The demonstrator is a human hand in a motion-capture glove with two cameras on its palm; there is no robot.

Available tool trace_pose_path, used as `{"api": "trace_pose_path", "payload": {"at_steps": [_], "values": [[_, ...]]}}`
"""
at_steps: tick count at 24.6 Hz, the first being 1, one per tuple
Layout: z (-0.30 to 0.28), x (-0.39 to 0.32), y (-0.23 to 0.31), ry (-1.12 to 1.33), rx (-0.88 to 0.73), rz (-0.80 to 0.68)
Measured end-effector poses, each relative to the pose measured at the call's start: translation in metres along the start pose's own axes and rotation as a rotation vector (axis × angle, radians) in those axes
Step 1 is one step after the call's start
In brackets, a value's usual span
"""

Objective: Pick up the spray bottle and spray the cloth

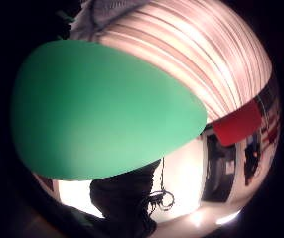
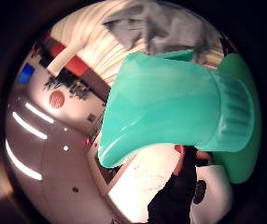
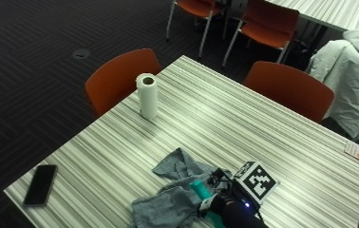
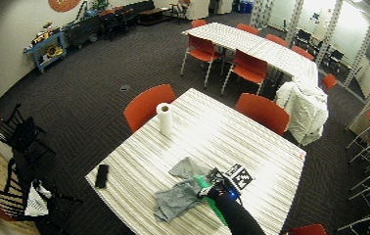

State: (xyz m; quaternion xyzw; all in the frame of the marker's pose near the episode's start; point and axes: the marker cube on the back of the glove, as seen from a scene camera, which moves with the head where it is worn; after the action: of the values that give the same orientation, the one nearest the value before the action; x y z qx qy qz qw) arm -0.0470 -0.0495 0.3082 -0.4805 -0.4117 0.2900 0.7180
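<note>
My gloved right hand (image 3: 229,209) grips a green spray bottle (image 3: 199,189) near the front edge of the striped table (image 3: 242,118). The bottle's nozzle end points at a crumpled grey cloth (image 3: 167,199) lying just left of the hand. In the thumb side view the teal spray head (image 2: 171,102) fills the middle, the grey cloth (image 2: 157,23) lies beyond it, and a gloved finger (image 2: 178,186) curls beside it. The green bottle body (image 1: 97,109) covers much of the little finger side view. In the wide view the hand (image 4: 222,192) holds the bottle (image 4: 204,184) beside the cloth (image 4: 177,197).
A white paper towel roll (image 3: 146,95) stands upright at the table's far left. A black phone (image 3: 40,184) lies at the near left corner. A small card (image 3: 358,151) rests by the right edge. Orange chairs (image 3: 119,76) ring the table; a white jacket (image 3: 353,71) hangs over one.
</note>
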Motion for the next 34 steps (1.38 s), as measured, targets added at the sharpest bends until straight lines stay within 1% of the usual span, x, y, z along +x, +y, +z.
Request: {"api": "trace_pose_path", "payload": {"at_steps": [3,5,12,15,20,25,29,34], "values": [[0.009,0.014,-0.005,0.071,-0.039,0.106],[0.012,0.018,-0.007,0.098,-0.049,0.132],[0.015,0.017,-0.007,0.129,-0.053,0.095],[0.011,0.011,-0.003,0.113,-0.034,0.034],[0.001,-0.011,0.012,0.059,0.007,-0.155],[-0.013,-0.028,0.044,-0.046,0.042,-0.417],[-0.026,-0.036,0.073,-0.181,0.090,-0.628],[-0.030,-0.037,0.097,-0.330,0.137,-0.902]]}}
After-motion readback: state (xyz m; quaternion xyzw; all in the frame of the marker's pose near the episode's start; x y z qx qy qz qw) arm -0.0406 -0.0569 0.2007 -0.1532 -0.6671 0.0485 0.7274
